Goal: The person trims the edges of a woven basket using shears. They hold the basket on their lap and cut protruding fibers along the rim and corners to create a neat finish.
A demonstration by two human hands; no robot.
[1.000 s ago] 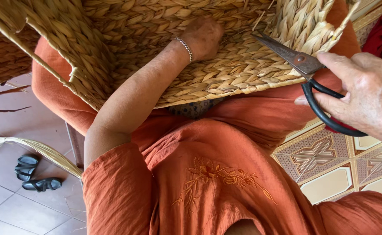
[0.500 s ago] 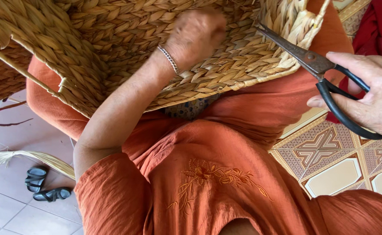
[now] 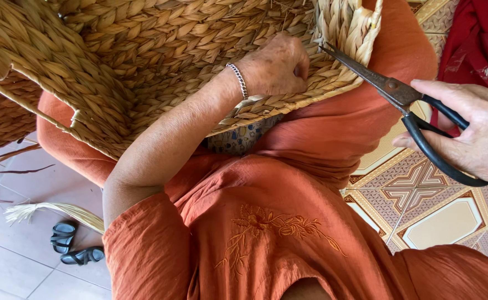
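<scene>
Woven seagrass basket (image 3: pixel 144 61) rests on the lap, filling the far left of the view, its rim tilted toward the right. Left hand (image 3: pixel 274 69) reaches inside it, forearm stretched up from the near elbow, wrist bent, fingers curled against the inner weave near the rim; a silver bracelet (image 3: pixel 237 80) circles the wrist. Right hand (image 3: pixel 471 130) comes in from the right, fingers closed through the black loops of old scissors (image 3: pixel 399 97). Blades nearly closed, tip at the basket's rim. Orange garment (image 3: pixel 266 222) below. Patterned floor tiles (image 3: pixel 421 200) right; dark sandals (image 3: pixel 74 244) near left.
</scene>
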